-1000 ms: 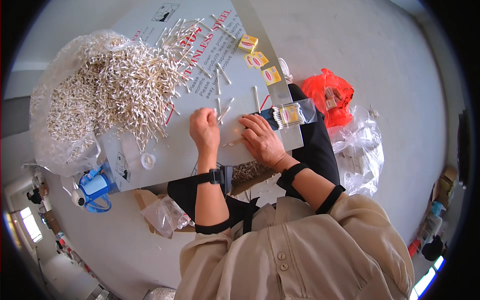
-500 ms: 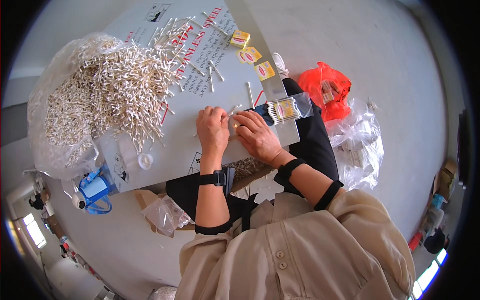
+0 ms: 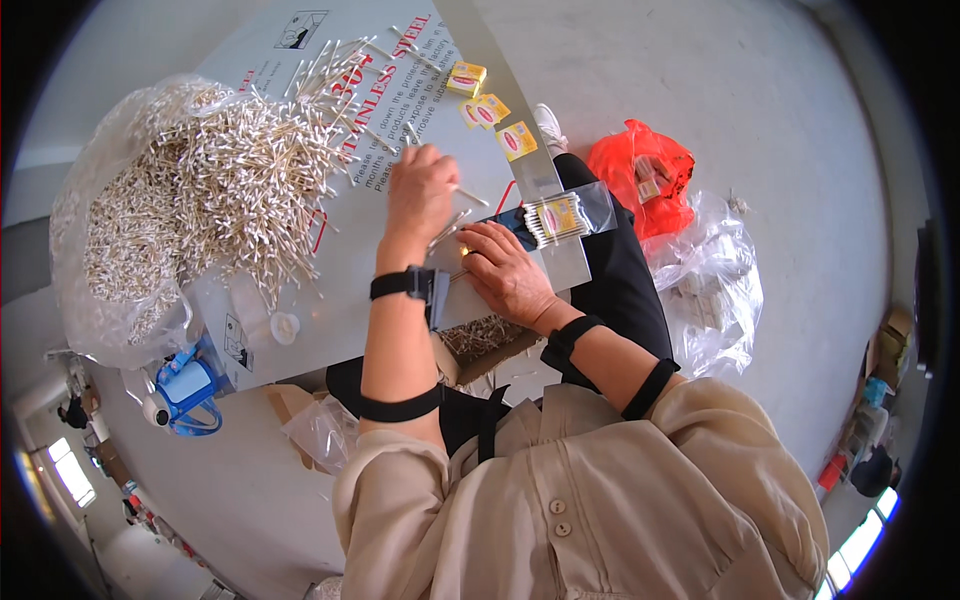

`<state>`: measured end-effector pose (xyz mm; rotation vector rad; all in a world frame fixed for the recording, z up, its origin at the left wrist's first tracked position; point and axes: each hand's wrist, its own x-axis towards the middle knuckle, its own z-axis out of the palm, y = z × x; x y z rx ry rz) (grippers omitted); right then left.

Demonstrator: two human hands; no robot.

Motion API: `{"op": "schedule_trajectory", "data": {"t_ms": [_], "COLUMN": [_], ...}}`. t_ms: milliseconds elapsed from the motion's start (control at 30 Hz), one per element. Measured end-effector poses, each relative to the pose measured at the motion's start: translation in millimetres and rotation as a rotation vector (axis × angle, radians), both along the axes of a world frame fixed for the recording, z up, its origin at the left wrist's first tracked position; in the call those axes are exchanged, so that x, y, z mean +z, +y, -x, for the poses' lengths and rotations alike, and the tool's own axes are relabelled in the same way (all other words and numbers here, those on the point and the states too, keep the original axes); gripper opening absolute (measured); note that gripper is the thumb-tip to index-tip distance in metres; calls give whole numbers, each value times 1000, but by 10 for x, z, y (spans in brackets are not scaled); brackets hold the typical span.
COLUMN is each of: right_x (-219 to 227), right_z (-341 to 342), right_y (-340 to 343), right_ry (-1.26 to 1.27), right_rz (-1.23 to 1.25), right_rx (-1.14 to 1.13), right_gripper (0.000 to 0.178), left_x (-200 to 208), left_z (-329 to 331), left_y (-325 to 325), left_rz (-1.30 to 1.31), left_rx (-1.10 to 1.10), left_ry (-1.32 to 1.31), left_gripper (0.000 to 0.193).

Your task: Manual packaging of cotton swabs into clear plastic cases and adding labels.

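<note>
My left hand is raised over the steel-sheet table, its fingers curled in. A single cotton swab sticks out from it toward the right. Lower and to the right, my right hand rests on the table with bent fingers. A yellowish bit shows by its fingertips; what lies beneath them is hidden. A few loose cotton swabs lie between the two hands. Just beyond my right hand is a clear flat bag with a row of swabs and a yellow label in it.
A big plastic bag spills a heap of cotton swabs on the left. Yellow label cards lie along the far right edge. A blue bottle stands off the near left corner. Red and clear bags sit on the floor.
My left hand has moved away from my right hand, up and forward. The swab that lay farther right now shows at its fingers. My right hand has stayed nearly in place.
</note>
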<state>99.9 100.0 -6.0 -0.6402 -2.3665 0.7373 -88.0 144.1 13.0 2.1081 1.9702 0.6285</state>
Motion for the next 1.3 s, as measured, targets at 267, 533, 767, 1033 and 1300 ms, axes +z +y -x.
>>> {"op": "schedule_trajectory", "data": {"t_ms": [267,533,767,1033,1300], "right_x": [-8,71,106,-36,59], "right_z": [-11,-6,130,278,206], "right_y": [-6,-46,266,596,591], "right_ry": [4,74,170,-96,-85], "right_rz": [6,123,206,42,77], "right_rx": [-26,-56,-247,-57,-48], "right_gripper": [21,34,42,12,13], "left_x": [-33,-110,-161,-136,-121], "left_z": [101,-18,-146,41,149], "left_y": [-907,-1327,-1392,-1388,-1119], "left_rz": [103,-192,-136,-125,-162], "left_rx": [412,651,616,499,588], "left_ry": [-61,-50,32,-68,-116], "left_gripper": [13,48,32,19,20]}}
